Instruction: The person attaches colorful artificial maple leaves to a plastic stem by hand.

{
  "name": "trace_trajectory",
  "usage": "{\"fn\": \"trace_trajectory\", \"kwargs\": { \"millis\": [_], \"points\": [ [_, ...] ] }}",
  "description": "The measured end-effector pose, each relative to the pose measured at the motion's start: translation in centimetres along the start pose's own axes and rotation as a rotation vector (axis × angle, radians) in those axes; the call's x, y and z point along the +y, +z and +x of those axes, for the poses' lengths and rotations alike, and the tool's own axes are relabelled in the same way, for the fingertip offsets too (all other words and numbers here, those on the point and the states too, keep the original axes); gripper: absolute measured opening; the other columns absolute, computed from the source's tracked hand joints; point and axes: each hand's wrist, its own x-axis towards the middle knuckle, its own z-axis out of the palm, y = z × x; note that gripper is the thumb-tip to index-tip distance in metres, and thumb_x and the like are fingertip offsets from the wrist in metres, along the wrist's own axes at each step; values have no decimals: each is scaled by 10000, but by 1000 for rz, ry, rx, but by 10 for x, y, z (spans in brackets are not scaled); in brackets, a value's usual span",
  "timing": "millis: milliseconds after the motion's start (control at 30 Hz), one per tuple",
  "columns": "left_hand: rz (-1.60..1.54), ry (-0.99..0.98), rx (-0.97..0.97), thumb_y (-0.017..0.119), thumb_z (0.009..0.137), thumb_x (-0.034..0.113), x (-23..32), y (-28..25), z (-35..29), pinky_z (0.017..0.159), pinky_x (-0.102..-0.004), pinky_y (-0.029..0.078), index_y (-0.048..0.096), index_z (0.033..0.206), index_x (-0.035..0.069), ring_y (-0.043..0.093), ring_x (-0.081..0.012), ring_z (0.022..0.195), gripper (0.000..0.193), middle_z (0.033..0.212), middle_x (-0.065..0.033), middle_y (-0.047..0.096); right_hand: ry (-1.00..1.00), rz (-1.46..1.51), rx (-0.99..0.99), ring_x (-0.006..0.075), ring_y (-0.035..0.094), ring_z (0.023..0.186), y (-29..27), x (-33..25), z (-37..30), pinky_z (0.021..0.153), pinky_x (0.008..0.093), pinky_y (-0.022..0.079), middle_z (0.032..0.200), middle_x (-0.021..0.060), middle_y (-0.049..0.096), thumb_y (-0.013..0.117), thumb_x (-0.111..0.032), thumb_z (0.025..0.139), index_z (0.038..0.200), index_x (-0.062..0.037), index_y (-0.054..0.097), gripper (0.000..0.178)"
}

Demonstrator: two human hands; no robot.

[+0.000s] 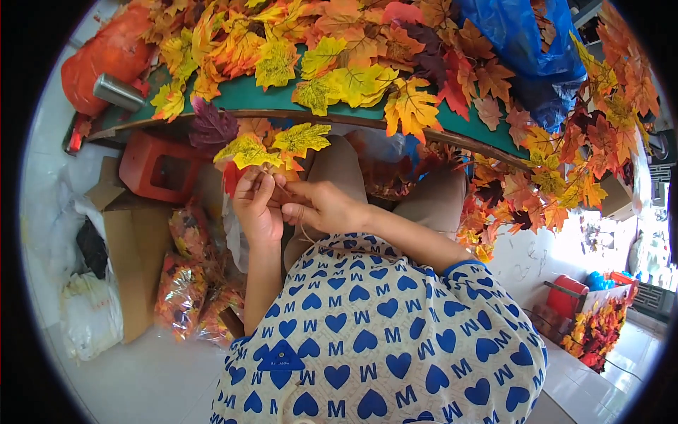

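My left hand [258,210] is closed in a pinch round the stem end of a small bunch of artificial maple leaves [247,151]. The bunch shows yellow, orange, red and dark purple leaves, fanned out above my fingertips. My right hand [321,205] comes in from the right, its fingers closed against the left fingers at the stems. A thin brown strand [304,232] hangs below the right hand and looks gripped by it, though my fingers cover where it meets the stems. Both hands are held over my lap, just in front of the table's near edge.
The green table [282,99] carries piles of autumn leaves [339,28], a metal cylinder [119,92] and a blue plastic bag [526,49]. Leaf garlands [544,177] hang at the right. A red plastic stool [159,169], a cardboard box [138,261] and bagged leaves [182,286] stand left.
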Motion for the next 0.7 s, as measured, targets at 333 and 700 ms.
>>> {"fn": "trace_trajectory", "kwargs": {
  "millis": [333, 700],
  "points": [
    [27, -8, -110, 549, 856, -26, -11, 20, -11, 737, -281, 506, 552, 1078, 44, 592, -158, 828, 233, 976, -72, 610, -178, 167, 271, 139, 599, 658, -61, 0, 9, 568, 294, 481, 745, 101, 627, 659, -62, 788, 892, 20, 621, 138],
    [168, -60, -38, 534, 863, -13, -23, 53, -27, 709, -294, 482, 509, 1157, 20, 569, -145, 771, 297, 998, -79, 611, -109, 629, 234, 93, 604, 645, -62, 19, 11, 568, 247, 489, 771, 61, 639, 666, -60, 794, 852, 13, 610, 109]
  ]
}}
